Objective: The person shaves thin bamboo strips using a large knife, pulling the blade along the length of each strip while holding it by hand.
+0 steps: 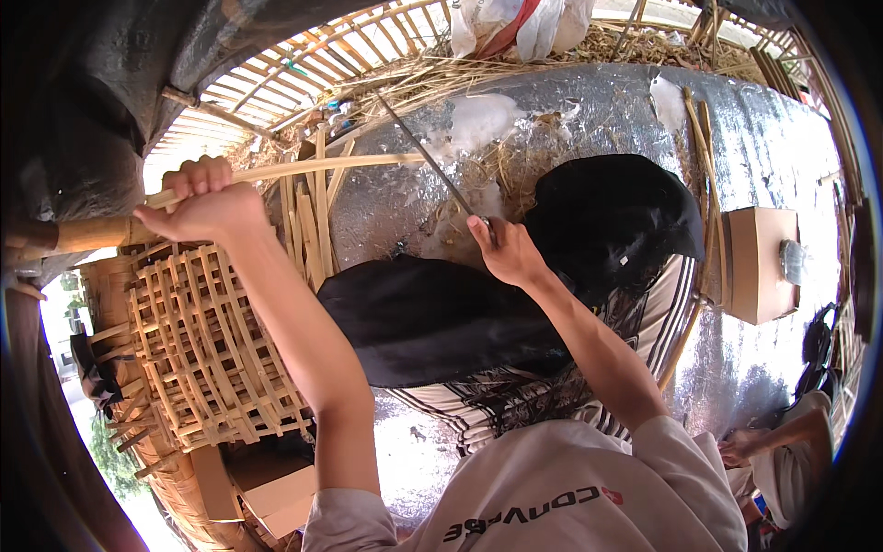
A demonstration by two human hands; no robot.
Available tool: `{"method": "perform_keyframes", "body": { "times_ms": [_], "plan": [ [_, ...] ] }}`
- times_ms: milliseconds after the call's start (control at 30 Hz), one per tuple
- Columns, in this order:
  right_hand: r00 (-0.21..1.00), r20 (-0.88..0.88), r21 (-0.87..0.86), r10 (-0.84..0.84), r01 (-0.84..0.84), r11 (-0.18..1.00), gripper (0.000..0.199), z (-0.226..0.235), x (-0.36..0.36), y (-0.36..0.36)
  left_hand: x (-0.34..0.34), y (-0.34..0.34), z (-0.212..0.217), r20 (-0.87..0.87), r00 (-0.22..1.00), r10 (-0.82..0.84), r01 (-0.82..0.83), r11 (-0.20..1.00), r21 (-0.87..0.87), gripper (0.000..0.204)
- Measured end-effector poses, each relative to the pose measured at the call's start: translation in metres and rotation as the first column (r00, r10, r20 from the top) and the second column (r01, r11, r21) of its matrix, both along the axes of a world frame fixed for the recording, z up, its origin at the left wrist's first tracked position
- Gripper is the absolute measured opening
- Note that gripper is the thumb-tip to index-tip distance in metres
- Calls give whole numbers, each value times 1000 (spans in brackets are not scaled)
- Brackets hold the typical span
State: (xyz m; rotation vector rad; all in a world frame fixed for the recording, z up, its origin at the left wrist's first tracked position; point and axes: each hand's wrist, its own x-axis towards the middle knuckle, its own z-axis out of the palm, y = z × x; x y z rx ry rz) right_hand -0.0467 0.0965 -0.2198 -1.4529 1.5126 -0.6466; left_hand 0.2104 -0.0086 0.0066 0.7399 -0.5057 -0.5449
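My left hand point(204, 198) is closed around one end of a pale bamboo strip point(331, 164), raised at the left. The strip stretches rightward, and its far end meets the blade of a long, thin knife point(405, 127). My right hand point(508, 250) grips the knife by its handle, which the fingers mostly hide, with the blade slanting up and to the left. Below both hands, black cloth point(441, 313) covers my legs over striped, patterned fabric point(662, 317). Several split bamboo pieces point(313, 221) lie between my left forearm and the cloth.
A woven bamboo lattice point(212, 340) stands at the left, above an open cardboard box point(276, 501). Silvery sheeting point(754, 147) covers the floor. Another cardboard box point(762, 265) sits at the right; another person's arm point(782, 442) shows at lower right. Bamboo slats point(349, 46) fence the far side.
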Motion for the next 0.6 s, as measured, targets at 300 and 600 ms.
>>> {"method": "perform_keyframes", "body": {
  "times_ms": [300, 600],
  "plan": [
    [999, 32, -329, -11, 21, 944, 46, 9, 19, 2, 8, -29, -30, -58, 965, 254, -238, 951, 198, 60],
    [972, -208, -150, 111, -144, 978, 52, -11, 37, 2, 6, -26, -29, -171, 829, 533, -469, 828, 309, 55]
  ]
}}
